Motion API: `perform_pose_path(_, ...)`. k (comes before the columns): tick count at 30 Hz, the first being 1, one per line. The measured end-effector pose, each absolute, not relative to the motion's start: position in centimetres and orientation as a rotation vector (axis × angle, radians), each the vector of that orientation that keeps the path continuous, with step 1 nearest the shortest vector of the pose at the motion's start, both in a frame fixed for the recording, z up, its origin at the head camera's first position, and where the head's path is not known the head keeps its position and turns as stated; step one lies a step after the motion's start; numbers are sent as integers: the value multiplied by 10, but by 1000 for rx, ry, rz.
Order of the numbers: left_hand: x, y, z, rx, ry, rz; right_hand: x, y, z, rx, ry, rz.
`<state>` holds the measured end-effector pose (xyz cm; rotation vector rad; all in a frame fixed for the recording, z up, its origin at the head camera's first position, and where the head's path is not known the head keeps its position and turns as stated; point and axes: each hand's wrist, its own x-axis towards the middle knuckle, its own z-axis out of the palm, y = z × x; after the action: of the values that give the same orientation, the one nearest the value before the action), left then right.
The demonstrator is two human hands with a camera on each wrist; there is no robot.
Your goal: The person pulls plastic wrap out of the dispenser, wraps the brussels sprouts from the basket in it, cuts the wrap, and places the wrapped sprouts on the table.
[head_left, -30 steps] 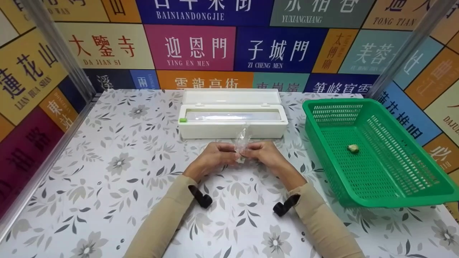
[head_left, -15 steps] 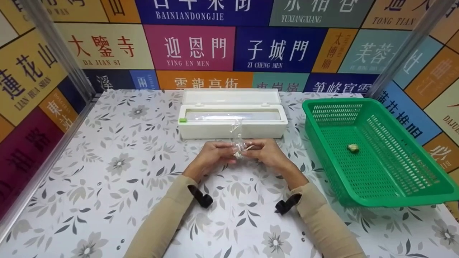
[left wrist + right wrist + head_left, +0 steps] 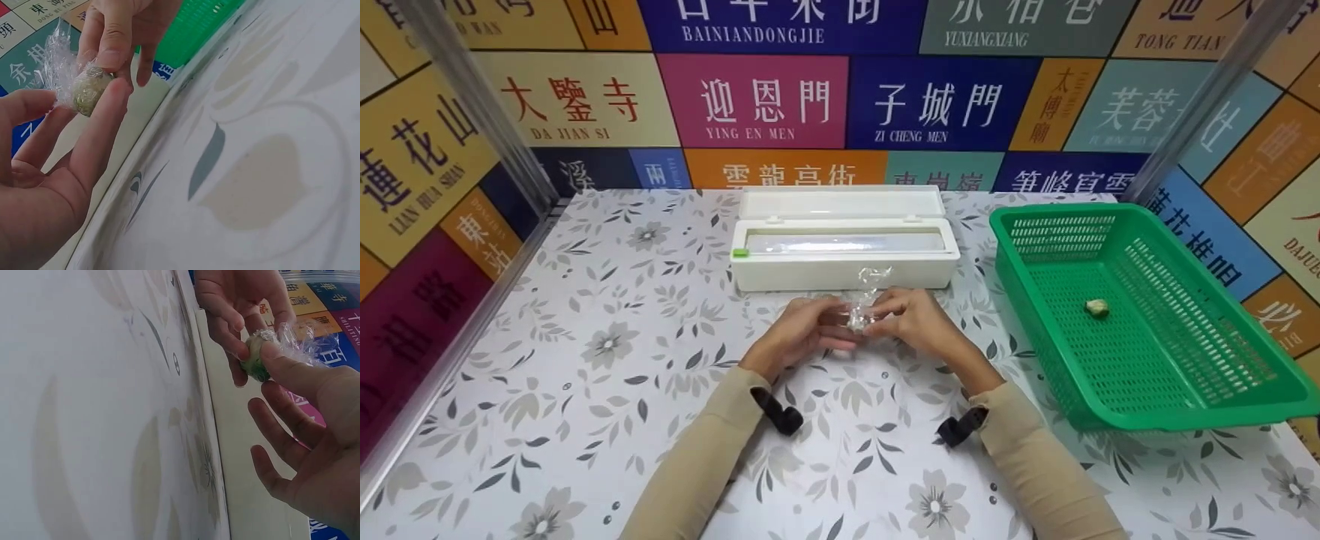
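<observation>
Between both hands is a small, round, pale-green and whitish piece (image 3: 91,90) wrapped in clear cling film; its kind cannot be made out. A loose tail of cling film (image 3: 874,282) sticks out from it. My right hand (image 3: 919,321) pinches the wrapped piece between thumb and index finger, its other fingers spread apart in the right wrist view. From the other side, my left hand (image 3: 804,330) holds it, one fingertip against the round part and another at the film. Just beyond the hands stands a white cling film dispenser (image 3: 840,276) with its lid raised.
At the right, a green plastic basket (image 3: 1110,420) contains one small pale piece (image 3: 1096,307). A green slider (image 3: 741,253) sits at the dispenser's left end. Floral cloth (image 3: 607,345) covers the table, and sign-printed panels (image 3: 765,97) rise behind it.
The hands have stayed near the same spot while handling the wrapped piece. Its film tail has swung left, then right, and the left fingers have spread somewhat.
</observation>
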<state>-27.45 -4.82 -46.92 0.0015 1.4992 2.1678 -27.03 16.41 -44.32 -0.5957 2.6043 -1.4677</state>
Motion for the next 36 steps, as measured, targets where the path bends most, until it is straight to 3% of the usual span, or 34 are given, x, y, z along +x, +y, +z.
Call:
perform_pose_path(30, -273, -41, -471, -10, 1682, 2169, -267, 171, -436, -724, 2428, -1540)
perform_pose_path(36, -273, -43, -473, 3, 1651, 2113, -268, 166, -440, -648, 2463, -1568)
